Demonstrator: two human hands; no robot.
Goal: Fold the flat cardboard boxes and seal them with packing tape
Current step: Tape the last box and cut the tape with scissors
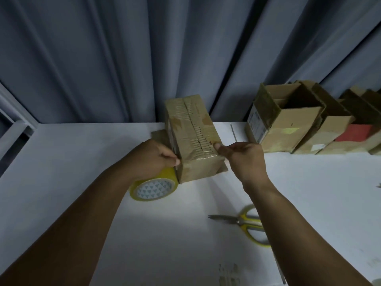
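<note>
A folded cardboard box (191,131) stands on the white table (82,162), its top seam covered with glossy tape. My left hand (152,159) grips the box's near left corner with curled fingers. On the near right top edge, my right hand (241,155) pinches the box, thumb on the taped top. A yellow roll of packing tape (154,187) lies flat beside the box, partly under my left wrist. Flaps stick out from under the box on both sides.
Several open cardboard boxes (288,120) stand in a row at the back right. Yellow-handled scissors (245,221) lie near my right forearm. A grey curtain (123,58) hangs behind the table's far edge.
</note>
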